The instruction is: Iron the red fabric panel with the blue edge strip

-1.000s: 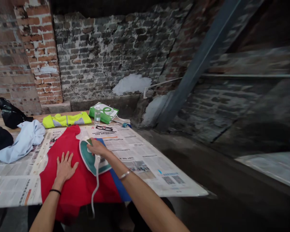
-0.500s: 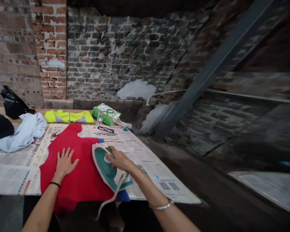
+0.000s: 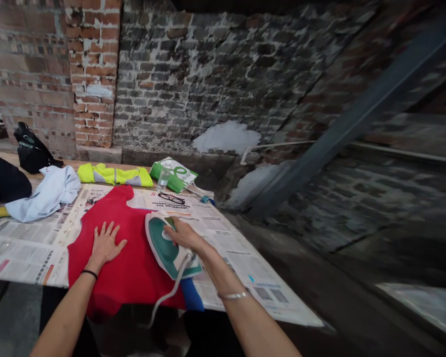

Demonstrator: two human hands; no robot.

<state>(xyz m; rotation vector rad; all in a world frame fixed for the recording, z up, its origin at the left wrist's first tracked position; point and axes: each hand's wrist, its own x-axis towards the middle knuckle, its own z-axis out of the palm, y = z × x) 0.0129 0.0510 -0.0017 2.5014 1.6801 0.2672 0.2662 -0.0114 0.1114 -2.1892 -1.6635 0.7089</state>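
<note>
A red garment (image 3: 134, 267) with blue edging lies spread on the newspaper-covered table (image 3: 245, 248), its lower end hanging over the front edge. My left hand (image 3: 107, 244) rests flat on it with the fingers spread. In my right hand (image 3: 184, 233) is the handle of a green and white clothes iron (image 3: 163, 248), gripped with the fingers wrapped round. The iron sits on the garment's right side, its tip pointing away from me. From its rear a pale cord (image 3: 167, 295) runs down past the table edge. The soleplate is hidden.
Along the back lie a yellow hi-vis garment (image 3: 115, 176), a green and white bag (image 3: 176, 176), a clear cup (image 3: 163, 178) and eyeglasses (image 3: 171, 198). A light blue cloth (image 3: 46, 196), dark cloth (image 3: 5, 181) and black bag (image 3: 33, 148) are at the left. A brick wall (image 3: 208, 84) stands behind.
The whole view has shifted, so the table things appear a little further right. The iron has moved slightly left relative to the garment, showing more blue edging. My left hand still lies flat.
</note>
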